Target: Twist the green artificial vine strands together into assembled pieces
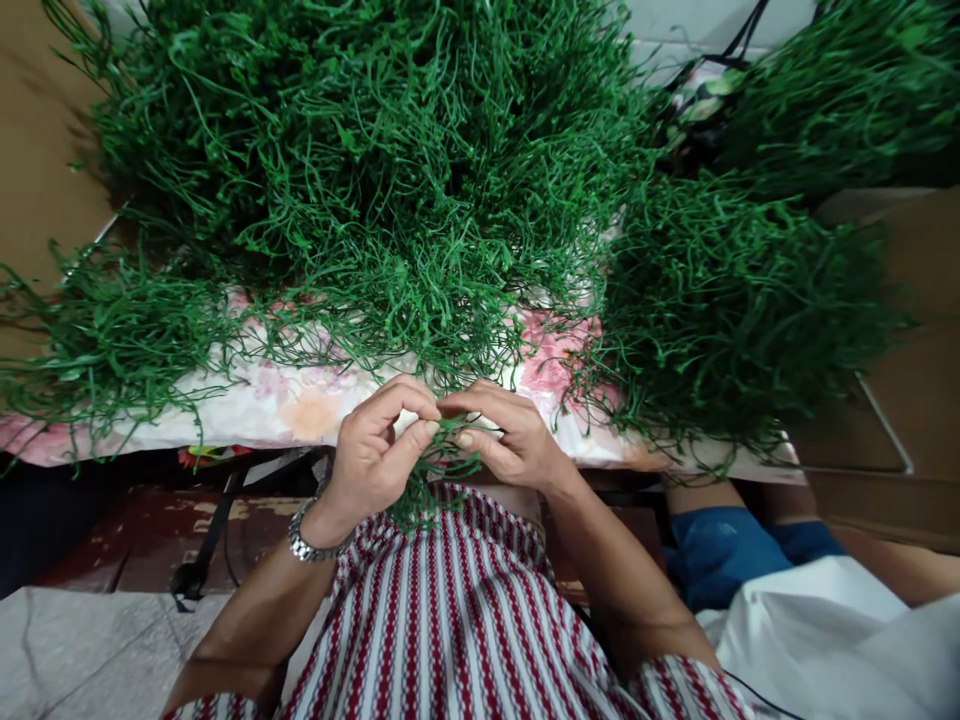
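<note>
At the table's near edge, my left hand point(377, 447) pinches thin green stems point(448, 440) between thumb and forefinger; a metal watch is on that wrist. Facing it, my right hand point(514, 437) has its thumb and forefinger curled at the same stems, with the fingertips of both hands nearly touching. More of these stems hang below my hands over the striped clothing. Just beyond lies a large heap of similar green stems point(390, 160), thin and branching, with small knobs at their ends. Whether they are plastic or real plants I cannot tell.
A floral tablecloth point(304, 405) covers the table. Smaller heaps of stems lie at the left point(127, 335) and right point(735, 310). Cardboard point(45, 150) stands at the left, and a cardboard box point(885, 390) at the right. Another person in blue shorts point(724, 550) sits close on my right.
</note>
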The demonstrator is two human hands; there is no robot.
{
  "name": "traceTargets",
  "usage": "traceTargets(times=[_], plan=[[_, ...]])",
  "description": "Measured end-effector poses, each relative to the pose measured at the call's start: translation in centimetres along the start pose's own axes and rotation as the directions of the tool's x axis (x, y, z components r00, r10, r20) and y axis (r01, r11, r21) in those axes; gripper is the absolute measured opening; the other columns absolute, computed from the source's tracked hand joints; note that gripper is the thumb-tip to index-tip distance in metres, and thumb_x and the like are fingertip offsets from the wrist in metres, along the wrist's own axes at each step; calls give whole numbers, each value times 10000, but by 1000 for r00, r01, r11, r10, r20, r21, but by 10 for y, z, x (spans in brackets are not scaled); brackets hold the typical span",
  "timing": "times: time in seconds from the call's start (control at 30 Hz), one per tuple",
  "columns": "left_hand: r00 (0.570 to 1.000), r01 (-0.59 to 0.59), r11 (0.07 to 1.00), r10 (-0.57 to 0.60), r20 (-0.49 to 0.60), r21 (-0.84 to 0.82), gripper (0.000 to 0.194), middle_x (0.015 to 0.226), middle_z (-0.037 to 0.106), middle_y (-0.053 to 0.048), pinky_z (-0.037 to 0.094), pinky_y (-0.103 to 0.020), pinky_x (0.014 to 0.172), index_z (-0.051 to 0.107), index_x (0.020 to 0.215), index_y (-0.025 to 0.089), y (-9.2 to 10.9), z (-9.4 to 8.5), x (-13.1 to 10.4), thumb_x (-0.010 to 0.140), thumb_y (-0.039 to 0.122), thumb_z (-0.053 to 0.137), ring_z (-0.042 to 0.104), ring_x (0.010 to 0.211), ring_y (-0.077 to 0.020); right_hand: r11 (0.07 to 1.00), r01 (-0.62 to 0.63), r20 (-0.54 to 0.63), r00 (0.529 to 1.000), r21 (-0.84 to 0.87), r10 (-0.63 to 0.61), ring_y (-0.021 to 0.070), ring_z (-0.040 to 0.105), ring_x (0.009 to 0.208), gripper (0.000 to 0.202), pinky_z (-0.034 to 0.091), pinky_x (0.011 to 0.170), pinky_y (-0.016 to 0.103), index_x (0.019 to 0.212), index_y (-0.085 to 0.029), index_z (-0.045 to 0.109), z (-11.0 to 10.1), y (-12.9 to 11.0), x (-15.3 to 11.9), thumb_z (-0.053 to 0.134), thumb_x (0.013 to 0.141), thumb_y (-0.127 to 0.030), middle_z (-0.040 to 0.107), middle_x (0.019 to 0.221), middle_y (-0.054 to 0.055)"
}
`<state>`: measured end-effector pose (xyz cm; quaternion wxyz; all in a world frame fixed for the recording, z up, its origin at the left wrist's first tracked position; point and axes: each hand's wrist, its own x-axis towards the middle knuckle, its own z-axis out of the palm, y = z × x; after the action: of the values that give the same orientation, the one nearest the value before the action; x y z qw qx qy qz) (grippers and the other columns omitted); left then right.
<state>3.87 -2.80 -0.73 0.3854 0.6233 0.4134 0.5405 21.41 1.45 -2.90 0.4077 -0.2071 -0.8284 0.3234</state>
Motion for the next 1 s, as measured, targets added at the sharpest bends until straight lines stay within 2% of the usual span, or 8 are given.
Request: traceTargets(times=[0.13,0.2,0.3,0.4,0.5,0.67,0.83,1.0], plan=[[994,34,999,-39,-105,-42,27,763,550,-19,414,-251,643,579,798,169,-1,1,-2,810,151,563,529,741,-137,999,-47,29,998,-6,48,145,587,767,222,489,707,277,1004,-107,608,4,3,-5,463,913,-248,651,831,86],[987,58,998,-62,-149,-37,18,766,547,-15,407,-233,610,575,793,171,-1,1,-3,809,166,569,527,721,-128,994,-63,65,996,-86,69,151,584,753,238,494,695,284,1010,-99,612,-1,1,-7,449,916,-244,646,818,90],[985,71,997,-70,-156,2,28,752,529,-6,378,-213,556,566,785,173,-2,0,-4,812,174,561,499,669,-109,965,-74,71,993,-250,95,181,594,862,264,506,754,324,1105,-99,590,-18,-9,-7,478,893,-210,643,949,125],[992,74,997,-69,-106,39,43,744,510,2,337,-204,510,554,793,174,-2,0,-5,821,147,535,454,613,-91,943,-83,-85,995,-322,59,202,590,970,296,498,829,359,1137,-156,589,-36,-24,-3,498,856,-133,631,1052,115],[998,56,997,-56,-12,61,71,739,498,1,340,-213,531,544,786,173,0,1,-5,825,122,515,442,619,-93,957,-70,-191,981,-280,16,199,599,943,276,500,817,363,1105,-187,603,-39,-36,5,521,847,-138,640,1023,90],[999,44,999,-45,30,12,61,730,486,3,353,-222,558,539,810,179,3,3,-7,828,128,511,452,642,-105,976,22,25,1000,-218,-17,158,571,768,156,492,717,322,978,-102,610,-17,-35,16,514,879,-173,641,813,83],[993,41,988,-56,101,148,59,755,510,-6,381,-226,602,536,823,174,5,-1,-7,821,121,512,483,684,-114,982,50,11,999,-181,-49,140,530,704,123,454,653,288,908,-108,588,-10,-26,12,473,894,-147,608,754,66],[991,-70,946,29,134,316,104,773,541,-19,407,-240,654,554,834,166,10,1,-3,802,74,520,513,723,-120,984,12,8,1000,-180,-11,148,519,708,155,435,648,293,907,-119,558,-12,-23,7,419,921,-186,578,746,60]])
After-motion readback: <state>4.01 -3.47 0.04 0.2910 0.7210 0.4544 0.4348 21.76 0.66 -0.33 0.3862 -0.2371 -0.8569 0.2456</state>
